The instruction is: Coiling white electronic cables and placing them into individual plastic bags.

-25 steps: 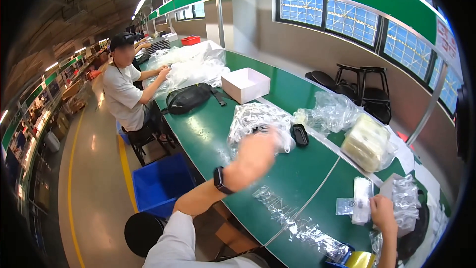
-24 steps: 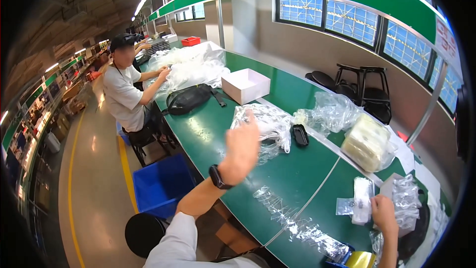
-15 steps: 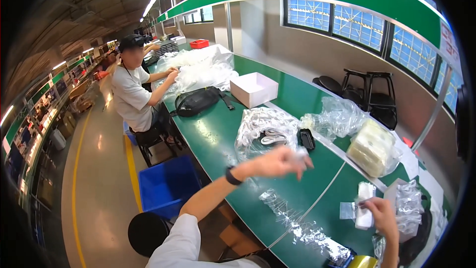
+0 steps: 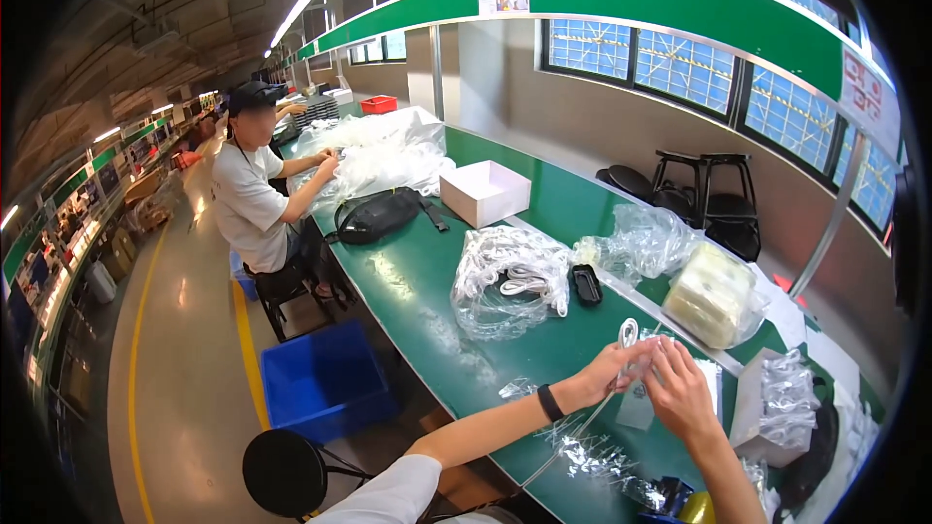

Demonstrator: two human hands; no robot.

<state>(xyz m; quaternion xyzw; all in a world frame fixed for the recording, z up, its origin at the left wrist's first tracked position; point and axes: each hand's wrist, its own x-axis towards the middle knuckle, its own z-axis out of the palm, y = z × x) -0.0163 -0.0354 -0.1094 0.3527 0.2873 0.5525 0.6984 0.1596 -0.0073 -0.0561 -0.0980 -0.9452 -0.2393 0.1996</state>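
Both your hands have come together now: half a second ago your left hand (image 4: 610,370) was stretched out flat toward the heap of bagged white cables (image 4: 512,279), and your right hand (image 4: 682,390) sat low at five o'clock. Now they meet over the green bench (image 4: 417,281), just right of centre.

Your left fingers are pinched shut on a coiled white cable (image 4: 628,335), its loop standing up at twelve o'clock from your knuckles. Your right hand is curled in against it from three o'clock, fingers touching the same bundle; whether it truly grips or only steadies, I cannot tell from here.

To handle this cleanly, I'd say keep the coil pinched at its base so the loops don't spring apart, and let the right hand do the fine work while the left stays quiet.

A small clear bag with a white card (image 4: 637,406) lies flat on the bench right below your hands, at six o'clock. The black tray (image 4: 586,284) sits at eleven o'clock, and the yellowish wrapped stack (image 4: 714,295) at one o'clock.
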